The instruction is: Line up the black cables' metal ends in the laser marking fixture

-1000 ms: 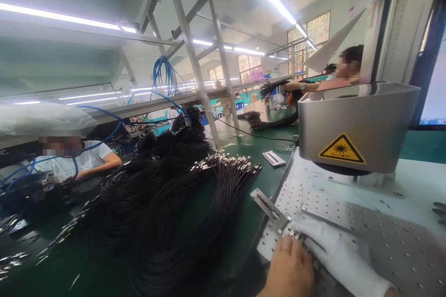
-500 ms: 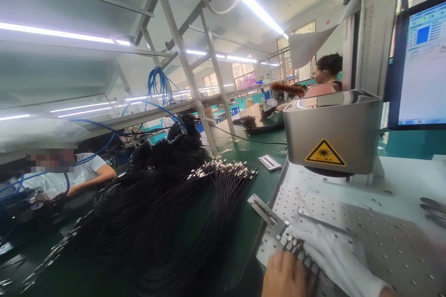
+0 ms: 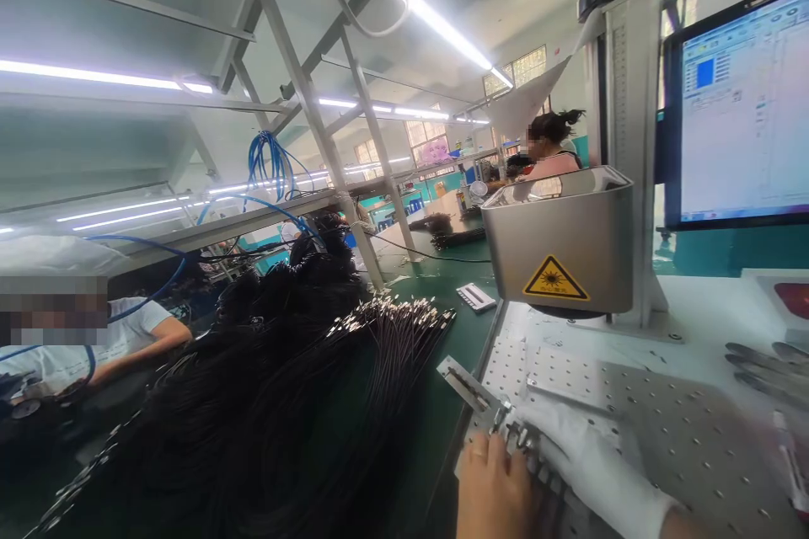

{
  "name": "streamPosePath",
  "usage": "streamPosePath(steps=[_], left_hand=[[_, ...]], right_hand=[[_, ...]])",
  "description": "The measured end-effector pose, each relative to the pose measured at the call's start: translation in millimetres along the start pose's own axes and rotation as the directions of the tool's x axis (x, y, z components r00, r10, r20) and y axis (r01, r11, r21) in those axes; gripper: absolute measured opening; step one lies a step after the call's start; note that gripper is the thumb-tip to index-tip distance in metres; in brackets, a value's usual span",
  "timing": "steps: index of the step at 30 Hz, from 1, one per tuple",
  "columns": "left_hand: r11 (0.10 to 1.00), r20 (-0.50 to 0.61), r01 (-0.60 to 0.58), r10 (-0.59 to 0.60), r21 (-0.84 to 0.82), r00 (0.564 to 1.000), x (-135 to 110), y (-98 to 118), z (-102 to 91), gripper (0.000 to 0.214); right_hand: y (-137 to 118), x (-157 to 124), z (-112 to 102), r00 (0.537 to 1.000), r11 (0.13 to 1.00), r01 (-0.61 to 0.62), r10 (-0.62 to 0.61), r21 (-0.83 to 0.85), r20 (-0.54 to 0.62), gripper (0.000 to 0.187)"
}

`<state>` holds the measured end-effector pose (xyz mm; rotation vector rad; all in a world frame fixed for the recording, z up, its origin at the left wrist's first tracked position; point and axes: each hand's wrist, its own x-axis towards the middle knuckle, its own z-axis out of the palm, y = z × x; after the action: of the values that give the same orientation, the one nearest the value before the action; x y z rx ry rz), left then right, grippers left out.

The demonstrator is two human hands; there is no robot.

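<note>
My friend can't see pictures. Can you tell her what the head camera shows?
A bare left hand and a white-gloved right hand press a row of metal cable ends on a perforated plate, below a silver laser head. Black cable bundles lie alongside.

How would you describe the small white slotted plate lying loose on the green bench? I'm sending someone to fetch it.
Start at the silver laser head with the yellow warning triangle. Just left of it, on the green bench, lies the white slotted plate, beyond the tips of the black cable bundle. Unlike the longer metal strip nearer the person's hands, it lies alone, touching nothing.
</note>
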<state>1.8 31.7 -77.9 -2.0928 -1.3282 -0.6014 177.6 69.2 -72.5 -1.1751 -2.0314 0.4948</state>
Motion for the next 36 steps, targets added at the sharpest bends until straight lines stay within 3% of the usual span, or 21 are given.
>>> streamPosePath(steps=[9, 14, 20, 24, 27, 30, 33, 36], left_hand=[[0.998, -0.143, 0.063, -0.059, 0.028, 0.988, -7.2, 11.8, 11.0, 0.016], [0.980, -0.336, 0.184, -0.199, -0.075, 0.921, -3.1, 23.5, 17.8, 0.023], [0.982, -0.348, 0.183, -0.187, -0.046, 0.919, -2.2, 30.3, 23.6, 0.024], [0.984, -0.297, 0.175, -0.175, -0.028, 0.939, -13.4, 34.9, 40.5, 0.024], [0.989, -0.208, 0.146, -0.145, -0.009, 0.967, -21.4, 34.0, 41.1, 0.021], [1.000, -0.072, -0.009, 0.011, 0.025, 0.997, -21.2, 24.1, 26.9, 0.012], [0.987, -0.014, -0.159, 0.159, -0.013, 0.987, -15.7, 12.5, 15.9, 0.009], [0.999, 0.191, -0.007, 0.015, -0.038, 0.982, -8.3, 6.4, 15.6, 0.006]], right_hand=[[0.5, -2.9, -0.6, 0.999, 0.998, 0.021, -0.022, -0.056, -0.023, 0.044], [0.7, -3.5, -4.0, 0.995, 0.993, 0.072, -0.078, -0.090, -0.064, 0.043], [10.1, -4.4, 6.2, 0.981, 0.987, 0.110, -0.127, -0.118, -0.146, 0.044], [15.5, -6.5, 14.9, 0.985, 0.988, 0.092, -0.108, -0.122, -0.136, 0.042], [15.5, -8.0, 13.5, 0.989, 0.989, 0.081, -0.095, -0.120, -0.111, 0.042], [13.2, -7.5, 6.6, 0.989, 0.987, 0.098, -0.111, -0.126, -0.100, 0.042], [9.2, -5.1, -1.0, 0.986, 0.981, 0.122, -0.136, -0.149, -0.091, 0.042], [4.2, -3.1, -5.2, 0.987, 0.979, 0.120, -0.135, -0.164, -0.086, 0.041]])
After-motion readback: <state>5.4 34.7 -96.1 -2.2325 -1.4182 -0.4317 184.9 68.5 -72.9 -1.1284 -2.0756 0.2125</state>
